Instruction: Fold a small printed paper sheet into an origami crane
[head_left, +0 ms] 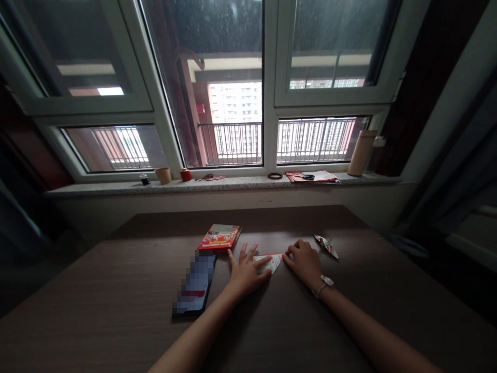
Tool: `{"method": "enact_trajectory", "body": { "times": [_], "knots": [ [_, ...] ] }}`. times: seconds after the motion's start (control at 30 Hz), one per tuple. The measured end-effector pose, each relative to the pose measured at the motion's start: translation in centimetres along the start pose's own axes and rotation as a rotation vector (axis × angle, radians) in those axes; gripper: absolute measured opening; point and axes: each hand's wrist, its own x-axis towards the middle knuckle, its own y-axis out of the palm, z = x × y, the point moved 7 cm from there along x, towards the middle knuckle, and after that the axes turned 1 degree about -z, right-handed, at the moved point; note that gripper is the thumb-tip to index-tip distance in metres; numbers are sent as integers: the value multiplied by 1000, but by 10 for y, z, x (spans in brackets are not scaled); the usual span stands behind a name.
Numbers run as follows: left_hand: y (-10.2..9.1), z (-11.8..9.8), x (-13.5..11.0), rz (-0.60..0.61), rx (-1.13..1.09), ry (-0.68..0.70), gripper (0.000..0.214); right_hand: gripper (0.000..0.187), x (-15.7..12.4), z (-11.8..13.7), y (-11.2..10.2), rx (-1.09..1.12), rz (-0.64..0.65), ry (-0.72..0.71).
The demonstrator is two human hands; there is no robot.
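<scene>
A small piece of folded paper (275, 262), white with red print, lies on the brown table between my hands. My left hand (246, 270) rests over its left part with the fingers spread, hiding some of it. At the paper's right tip, the thumb and forefinger of my right hand (304, 262) are pinched together on the corner. A bracelet circles my right wrist. Beyond that hand sits a second folded paper piece (326, 246), pointed in shape. Left of my left hand are a phone (196, 282) and a red-and-white printed booklet or packet (220, 237).
Behind the table (116, 269) runs a stone windowsill (240, 185). It holds a paper cup (163, 175), a red-wrapped jar (186, 174), a beaded bracelet (275, 176), printed sheets (322, 176) with scissors (308, 177) on top, and a tall bottle (362, 153).
</scene>
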Motion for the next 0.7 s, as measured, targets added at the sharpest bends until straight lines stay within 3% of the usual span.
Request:
{"method": "enact_trajectory", "body": {
  "times": [0.4,0.7],
  "knots": [
    [-1,-1,-2,-19,-14,-10,43,35,-14,14,-1,68,5,-4],
    [-3,-1,-5,-99,-22,5,38,20,-14,21,-1,108,40,-82]
  ]
}}
